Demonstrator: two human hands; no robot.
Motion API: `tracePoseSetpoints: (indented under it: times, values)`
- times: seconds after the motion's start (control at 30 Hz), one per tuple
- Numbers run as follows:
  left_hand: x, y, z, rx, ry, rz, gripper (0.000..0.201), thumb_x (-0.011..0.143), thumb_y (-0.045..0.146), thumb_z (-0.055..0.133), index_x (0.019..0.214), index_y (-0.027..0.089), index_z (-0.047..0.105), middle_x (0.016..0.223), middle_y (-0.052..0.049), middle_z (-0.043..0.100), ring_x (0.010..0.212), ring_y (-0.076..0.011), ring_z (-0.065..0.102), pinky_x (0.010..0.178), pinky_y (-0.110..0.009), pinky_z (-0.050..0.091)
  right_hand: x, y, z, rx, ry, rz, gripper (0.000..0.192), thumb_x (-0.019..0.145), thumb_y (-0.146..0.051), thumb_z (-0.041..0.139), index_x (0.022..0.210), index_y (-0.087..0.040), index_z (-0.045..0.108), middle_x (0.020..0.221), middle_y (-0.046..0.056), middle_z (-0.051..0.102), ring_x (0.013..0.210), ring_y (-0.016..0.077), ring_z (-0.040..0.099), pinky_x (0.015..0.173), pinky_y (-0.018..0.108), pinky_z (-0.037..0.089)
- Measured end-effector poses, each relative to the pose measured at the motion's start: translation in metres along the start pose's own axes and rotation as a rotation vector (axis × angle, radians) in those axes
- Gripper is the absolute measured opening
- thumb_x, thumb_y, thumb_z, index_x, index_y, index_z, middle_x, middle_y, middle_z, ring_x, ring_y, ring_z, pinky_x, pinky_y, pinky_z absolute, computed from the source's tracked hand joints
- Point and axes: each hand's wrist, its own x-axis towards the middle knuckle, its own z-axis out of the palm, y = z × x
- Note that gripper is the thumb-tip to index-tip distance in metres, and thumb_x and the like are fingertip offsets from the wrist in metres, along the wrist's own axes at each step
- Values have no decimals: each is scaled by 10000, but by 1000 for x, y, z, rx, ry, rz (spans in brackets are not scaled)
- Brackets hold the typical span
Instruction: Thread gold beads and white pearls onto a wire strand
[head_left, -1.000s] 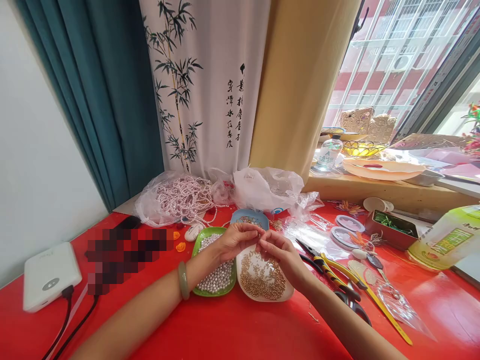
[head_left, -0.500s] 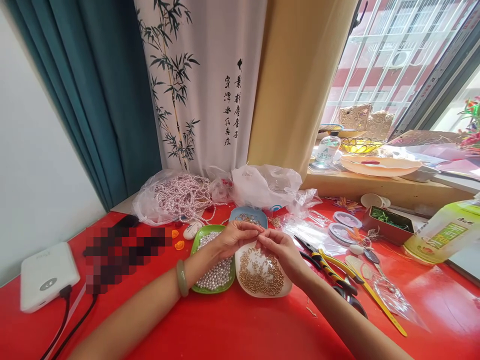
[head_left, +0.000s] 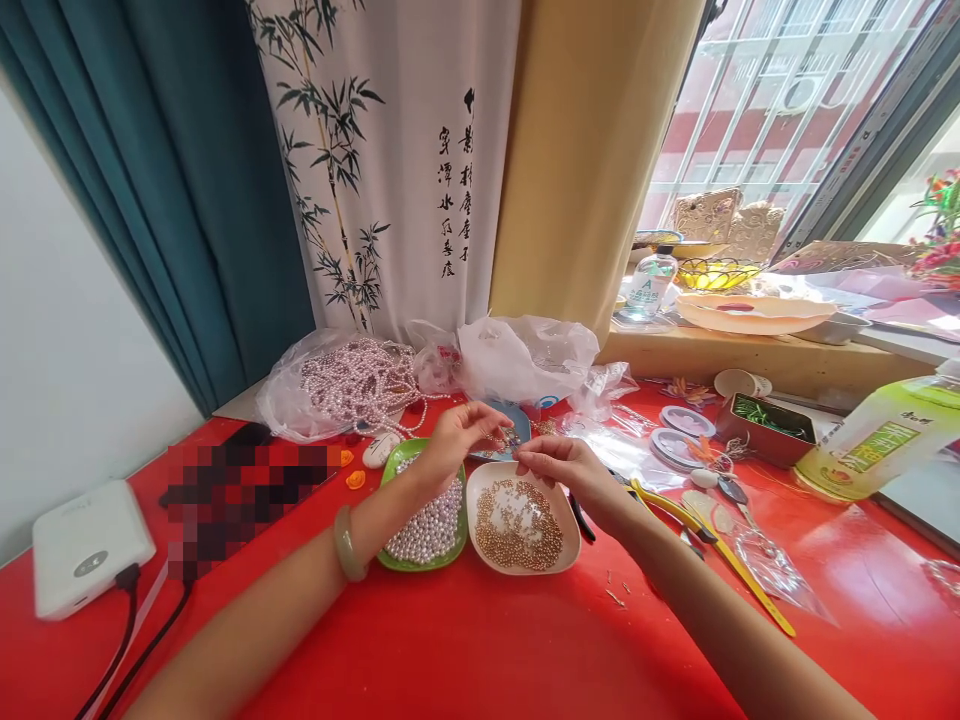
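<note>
My left hand (head_left: 456,437) hovers over the far edge of a green dish (head_left: 422,520) of white pearls, fingertips pinched near a blue dish (head_left: 517,425) of small beads. My right hand (head_left: 566,468) is above the far rim of a white dish (head_left: 570,530) of gold beads, thumb and forefinger pinched on something too small to make out. The two hands are a short way apart. A green bangle (head_left: 344,543) circles my left wrist.
A bag of pink pearl strands (head_left: 352,385) and crumpled plastic bags (head_left: 525,360) lie at the back. Pliers with yellow handles (head_left: 701,535), round lids (head_left: 675,440), a small red box (head_left: 761,430) and a green bottle (head_left: 877,440) sit right. A white power bank (head_left: 86,545) lies at far left.
My hands have moved apart and a little farther back; the left one now reaches toward the blue dish. The view has shifted slightly.
</note>
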Motion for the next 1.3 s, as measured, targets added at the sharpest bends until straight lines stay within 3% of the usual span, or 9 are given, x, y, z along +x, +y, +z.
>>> tracePoseSetpoints:
  times: [0.17,0.3,0.5,0.73,0.87,0.93,1.03,1.13,1.3]
  values:
    - [13,11,-23,-158,236,35,79,708,199,564,690,128,536,728,-33,641,671,-96,587,641,-211,463,1,1,-33,-178,-83,85,177,673,-330,590,650,-167,653,636,-7,613,597,115,494,590,247,336]
    - [22,14,-40,-224,371,64,80,746,112,488,673,118,519,643,-20,633,617,-78,596,632,-187,474,3,11,-53,-230,-70,91,184,673,-338,580,665,-174,663,647,-11,619,613,123,501,635,263,347]
    - [23,9,-43,-208,374,3,91,758,90,456,691,116,510,658,-36,640,604,-83,602,597,-183,485,5,25,-62,-89,-165,196,224,666,-362,583,697,-155,660,691,20,640,582,106,520,592,240,382]
    - [20,6,-41,-111,333,-58,35,713,133,537,684,118,525,724,-47,639,620,-92,594,580,-193,472,7,30,-70,-171,-115,199,246,682,-373,569,739,-151,658,698,36,641,618,120,545,550,233,388]
    - [13,7,-27,21,187,-50,119,651,228,620,712,133,580,801,-38,621,698,-104,571,622,-207,447,8,16,-57,-236,88,80,216,680,-344,572,778,-174,662,727,21,642,556,98,499,480,219,352]
    - [7,9,-14,147,129,-1,133,626,255,640,691,143,608,767,-20,605,699,-98,539,641,-208,424,5,3,-41,-191,119,18,210,695,-319,563,824,-182,657,785,24,644,545,87,490,505,226,369]
    - [-4,13,5,321,32,148,105,624,256,641,658,157,640,712,-8,571,720,-104,508,702,-221,390,-3,-15,-15,-40,-21,-22,265,708,-297,558,954,-215,613,919,34,630,623,99,538,567,240,409]
    - [-11,14,14,403,-29,215,92,625,257,637,650,172,663,726,-14,541,725,-116,497,702,-230,381,-10,-22,4,50,-160,-36,255,727,-294,545,961,-211,604,939,39,623,675,103,561,615,246,425]
    - [-11,12,13,409,17,224,92,627,252,626,644,169,662,704,-25,564,725,-140,510,719,-256,378,-8,-15,5,97,-63,58,179,691,-321,591,747,-157,632,679,19,635,555,78,535,568,231,418]
